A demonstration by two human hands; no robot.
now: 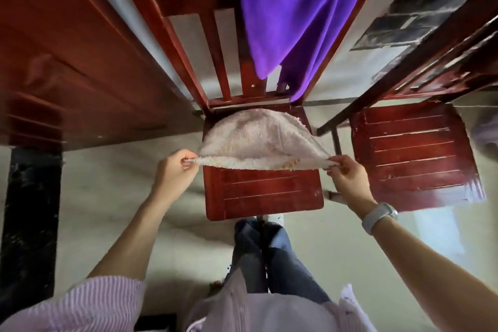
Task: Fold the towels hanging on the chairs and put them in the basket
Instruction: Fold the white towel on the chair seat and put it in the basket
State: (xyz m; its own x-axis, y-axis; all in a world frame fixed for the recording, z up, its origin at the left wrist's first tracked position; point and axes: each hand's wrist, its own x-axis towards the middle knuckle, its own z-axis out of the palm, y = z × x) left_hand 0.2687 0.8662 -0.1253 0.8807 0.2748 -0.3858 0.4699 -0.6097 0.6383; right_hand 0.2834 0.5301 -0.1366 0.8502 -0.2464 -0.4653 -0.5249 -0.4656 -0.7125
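A pale pink fluffy towel (256,137) lies stretched over the seat of the middle red wooden chair (264,191). My left hand (176,170) pinches its near left corner, and my right hand (347,178) pinches its near right corner, so the near edge is pulled taut above the seat. A purple towel (293,13) hangs over the backrest of the same chair, on its right side. No basket is in view.
A second red chair (412,153) stands just to the right, close to my right hand. A large red-brown wooden cabinet or table (67,70) fills the left. My legs (269,256) stand right in front of the middle chair on a pale floor.
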